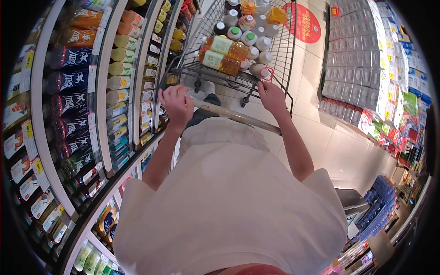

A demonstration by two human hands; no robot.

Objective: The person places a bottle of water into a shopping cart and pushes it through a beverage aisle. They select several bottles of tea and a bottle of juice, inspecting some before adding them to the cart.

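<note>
A wire shopping cart (293,59) stands in front of me, its handle (233,115) crossing before my body. My left hand (176,104) is closed at the left end of that handle, its fingers curled. Farther forward, my right hand (273,97) closes over the rear rim of the basket, beside a red loop (266,73); its fingertips are partly hidden. Two large bottles of amber drink (220,62) lie on their sides near the rear of the basket. Several white bottles (262,43) and bottles with green caps (234,32) stand beyond them.
Drink shelves (104,91) with several rows of bottles run close along my left. Stacked silvery packs (353,68) line the right side of the aisle. A red round floor sticker (308,23) lies right of the cart. Blue packs (378,206) are stacked at lower right.
</note>
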